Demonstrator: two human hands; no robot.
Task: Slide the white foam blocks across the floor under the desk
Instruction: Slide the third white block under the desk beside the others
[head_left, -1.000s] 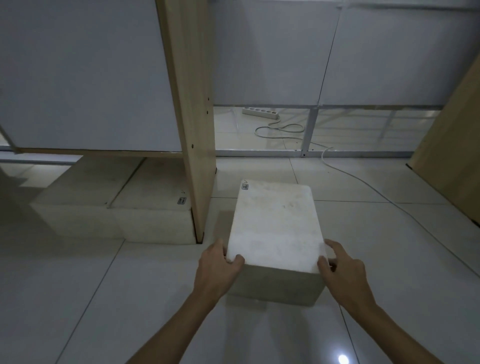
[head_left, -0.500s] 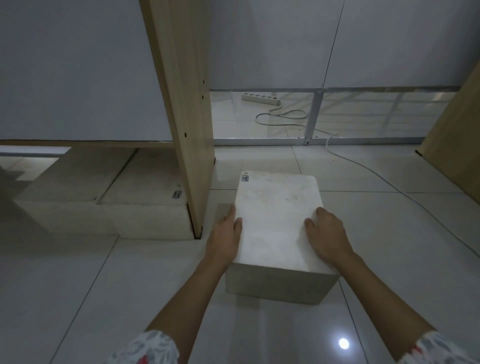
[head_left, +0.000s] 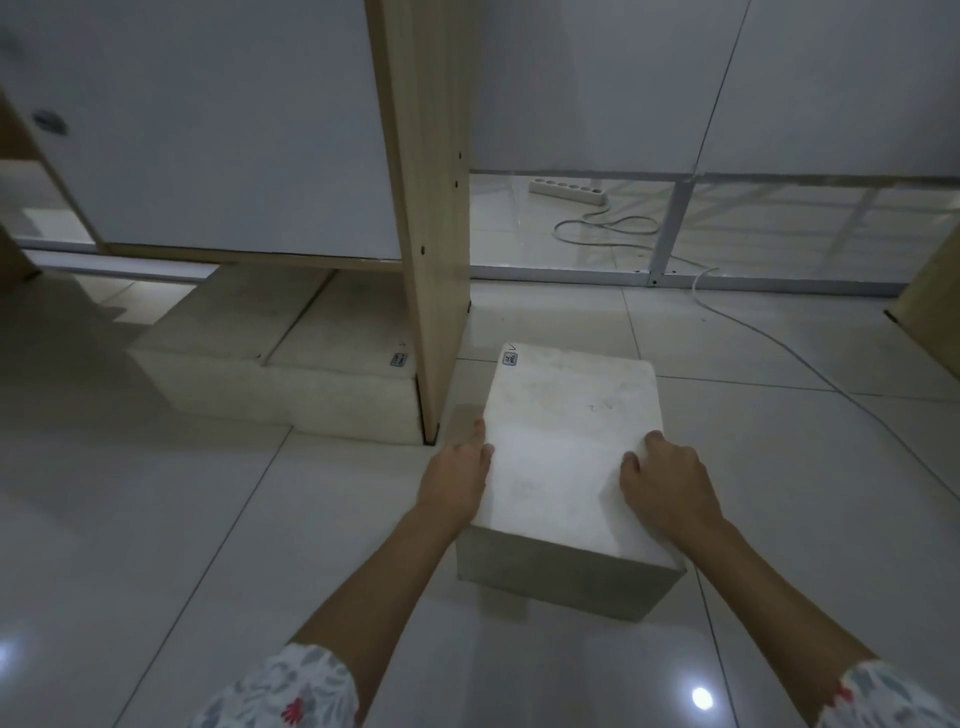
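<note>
Change: both hands slid further forward along foam block (head_left: 563, 457) since half a second ago; block little shifted.
Block: on tiled floor (head_left: 156, 545), just right of wooden desk panel (head_left: 431, 218), near edge toward camera.
Left hand (head_left: 457, 480): flat against block's left side, fingers together, tips hidden behind top edge.
Right hand (head_left: 667, 486): on top near right edge, fingers curled, pressing down.
Other blocks (head_left: 291, 374): two under desk, left of panel, rear parts hidden.
Label (head_left: 509, 359): far left corner, print unreadable.
Power strip (head_left: 569, 191): beyond metal rail, cable trailing right.
Sleeves (head_left: 291, 691): floral, cut off at bottom.
</note>
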